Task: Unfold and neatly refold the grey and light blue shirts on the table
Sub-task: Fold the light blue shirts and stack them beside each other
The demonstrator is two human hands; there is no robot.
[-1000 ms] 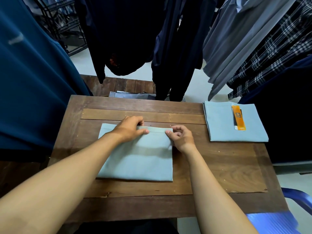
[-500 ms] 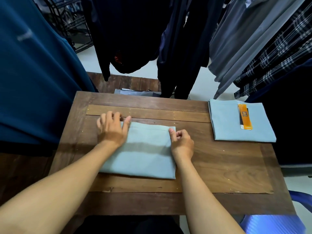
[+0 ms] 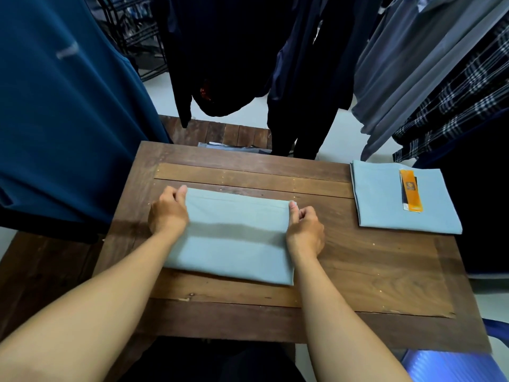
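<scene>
The light blue shirt (image 3: 231, 238) lies folded into a flat rectangle left of the tabletop's (image 3: 358, 257) middle, closer to the near edge than the far one. The left hand (image 3: 168, 213) curls its fingers round the shirt's far left corner, and the right hand (image 3: 304, 230) pinches the far right corner between thumb and forefinger. To open it well, both corners should probably rise together and level, taking only the top layer, so the cloth peels back without dragging the stack. The second folded shirt (image 3: 385, 205), with an orange tag (image 3: 411, 193) on it, sits at the far right corner, well apart.
</scene>
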